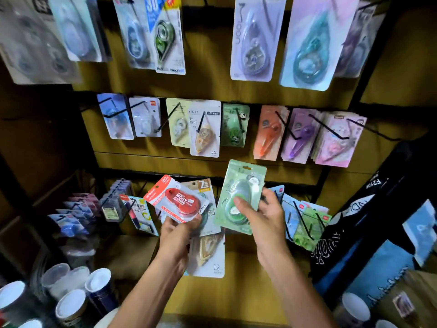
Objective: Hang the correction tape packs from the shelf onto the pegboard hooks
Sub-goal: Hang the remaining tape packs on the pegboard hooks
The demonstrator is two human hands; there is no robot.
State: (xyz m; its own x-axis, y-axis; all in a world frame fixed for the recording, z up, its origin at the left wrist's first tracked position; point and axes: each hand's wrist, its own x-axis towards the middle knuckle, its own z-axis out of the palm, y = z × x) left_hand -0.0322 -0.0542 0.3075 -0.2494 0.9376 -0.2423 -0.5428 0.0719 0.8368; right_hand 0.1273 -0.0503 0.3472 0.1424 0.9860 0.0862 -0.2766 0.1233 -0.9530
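Two packs are in the hands. The right hand (257,215) pinches a green correction tape pack (240,197), thumb on the blister and fingers behind; its long axis stands nearly upright, leaning a little to the right, hang hole uppermost. The left hand (181,229) grips a red pack (176,200) tilted up and to the left, with more packs fanned under it, a beige pack (208,255) hanging lowest.

Up and slightly to the right of the right hand hangs a matching green panda pack (235,125) on its hook (239,121), between a cream pack (205,129) on its left and an orange stack (270,132) on its right. That hook seems the likely target, and the right hand is the nearer one; the hole must meet the hook's tip.

Left of the left hand, below, paper cups (98,280) stand in stacks, contents unseen.
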